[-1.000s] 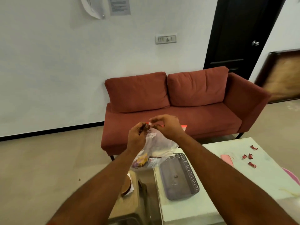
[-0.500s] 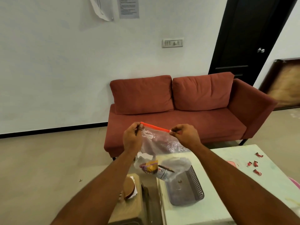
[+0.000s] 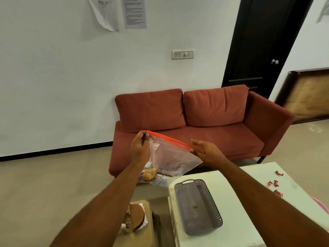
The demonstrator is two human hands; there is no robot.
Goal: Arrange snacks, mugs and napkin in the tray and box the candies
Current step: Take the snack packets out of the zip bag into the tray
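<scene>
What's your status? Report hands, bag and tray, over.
Left hand and right hand pinch opposite ends of the zip bag, held in the air, snacks inside. Grey tray on the table, nothing loaded. Nothing in the way.

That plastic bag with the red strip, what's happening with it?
A person holds a clear zip bag up in the air, left hand pinching one end of its red seal, right hand the other. Snack packets sit at the bottom. On the table below, the grey tray holds no snacks yet, and red candies lie loose.
</scene>
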